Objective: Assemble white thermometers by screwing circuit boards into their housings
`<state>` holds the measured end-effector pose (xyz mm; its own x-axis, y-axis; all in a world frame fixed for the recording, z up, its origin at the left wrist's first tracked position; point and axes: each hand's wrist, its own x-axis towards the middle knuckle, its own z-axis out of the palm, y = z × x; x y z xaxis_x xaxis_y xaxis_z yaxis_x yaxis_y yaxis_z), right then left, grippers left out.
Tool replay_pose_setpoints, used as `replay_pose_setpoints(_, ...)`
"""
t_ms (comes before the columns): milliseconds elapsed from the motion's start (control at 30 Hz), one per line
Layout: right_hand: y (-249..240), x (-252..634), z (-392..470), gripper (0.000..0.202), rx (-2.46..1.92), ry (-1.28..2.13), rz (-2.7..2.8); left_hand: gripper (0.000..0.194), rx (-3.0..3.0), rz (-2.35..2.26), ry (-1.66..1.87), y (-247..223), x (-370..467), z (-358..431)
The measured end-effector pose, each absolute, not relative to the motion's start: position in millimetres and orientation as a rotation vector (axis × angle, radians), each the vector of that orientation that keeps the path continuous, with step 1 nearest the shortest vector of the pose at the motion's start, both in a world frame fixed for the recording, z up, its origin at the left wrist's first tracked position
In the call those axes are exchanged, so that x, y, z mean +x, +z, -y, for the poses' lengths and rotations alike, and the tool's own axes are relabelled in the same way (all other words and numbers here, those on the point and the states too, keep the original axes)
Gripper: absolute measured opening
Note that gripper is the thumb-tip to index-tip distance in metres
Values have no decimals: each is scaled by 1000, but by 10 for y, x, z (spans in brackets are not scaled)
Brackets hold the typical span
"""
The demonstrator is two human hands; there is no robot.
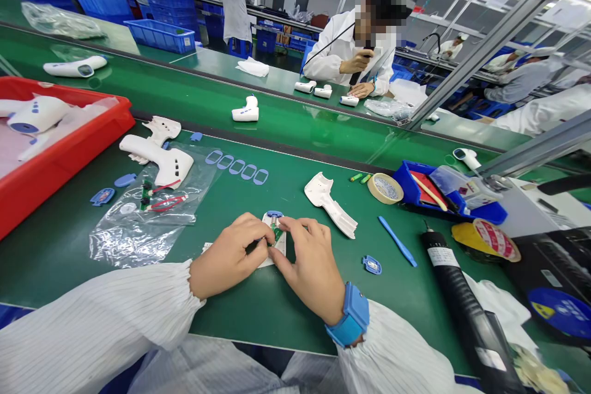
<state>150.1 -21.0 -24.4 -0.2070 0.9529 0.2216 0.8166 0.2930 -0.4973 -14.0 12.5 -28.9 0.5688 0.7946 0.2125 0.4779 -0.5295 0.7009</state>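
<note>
Near the front middle of the green mat, a white shell half (268, 220) lies with a small green circuit board (277, 233) and a blue piece (274, 214) in it. My left hand (233, 252) has thumb and forefinger pinched at the board's left side; the exact part between the fingertips is hidden. From the right, my right hand (310, 258), with a blue wrist strap, closes its fingers on the board and the shell's edge. Another white shell half (330, 203) lies to the right, and a small blue part (372, 265) sits near my right wrist.
A plastic bag (138, 228) with wired boards and white shells is left, beside a red bin (92, 160). A blue pry tool (397, 241), tape roll (385, 188), blue tray (462, 208) and black screwdriver (466, 301) are right. A person (355, 55) works across the belt.
</note>
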Motion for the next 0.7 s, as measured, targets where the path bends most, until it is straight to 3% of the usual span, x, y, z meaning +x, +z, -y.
replay_pose_setpoints(500,-243,1498,126,39,-1574,460,2106,21,2289,-987,652,-279,-115,-119)
replay_pose_setpoints(700,58,1790,444,44,-1480,386,2058,19,2364,-983,627,-279,-123,-117)
